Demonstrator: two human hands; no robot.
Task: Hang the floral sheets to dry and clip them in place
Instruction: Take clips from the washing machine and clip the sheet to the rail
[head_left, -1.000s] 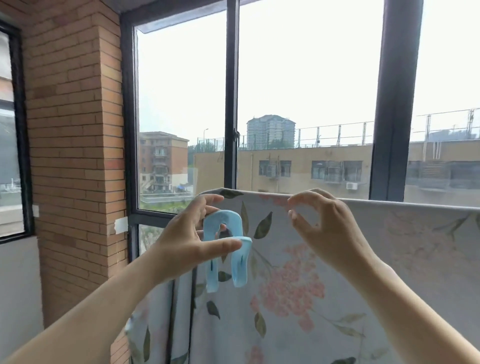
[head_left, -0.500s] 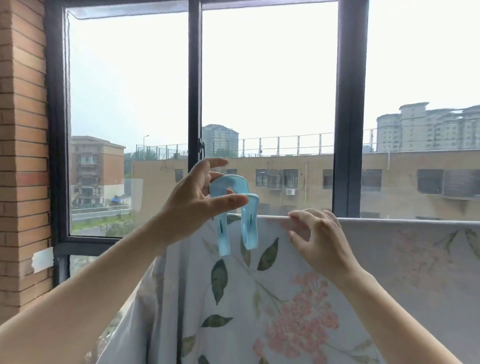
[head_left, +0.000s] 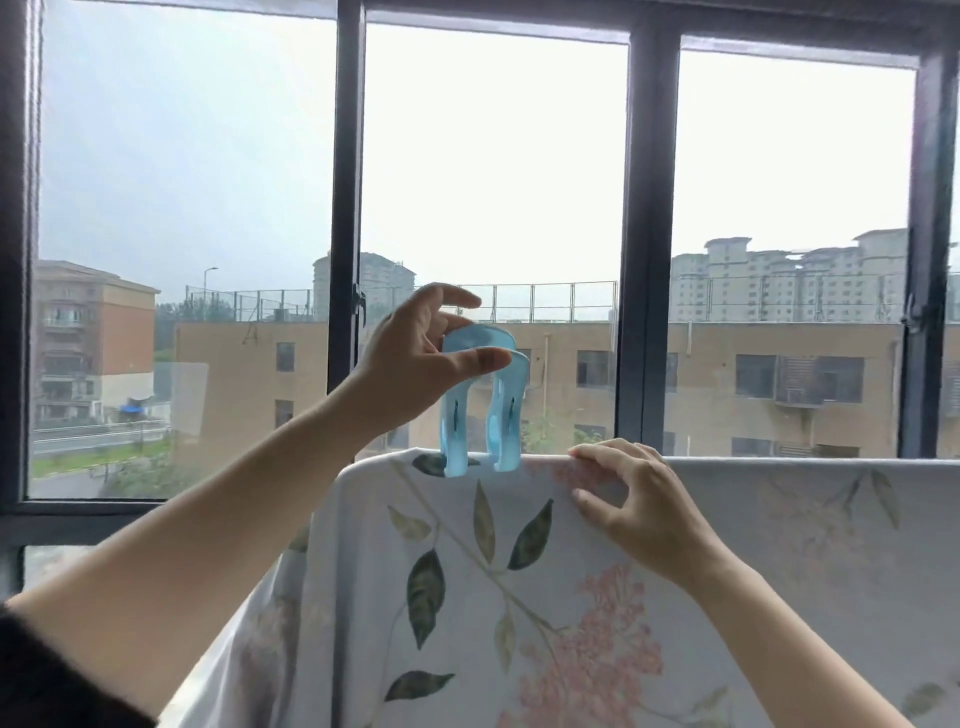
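A floral sheet (head_left: 519, 597) hangs draped over a horizontal line or rail hidden under its top fold, in front of a dark-framed window (head_left: 644, 249). The left hand (head_left: 415, 358) holds a light blue clip (head_left: 480, 405) by its curved top, thumb in front and fingers behind, with the clip's two legs pointing down and their tips at the sheet's top edge near its left corner. Just to the right, the right hand (head_left: 639, 499) pinches the top fold, fingers (head_left: 597, 449) curled over the edge and thumb pressed on the front of the cloth. Beyond the glass stand tan and brick buildings (head_left: 753, 374) under an overcast sky.
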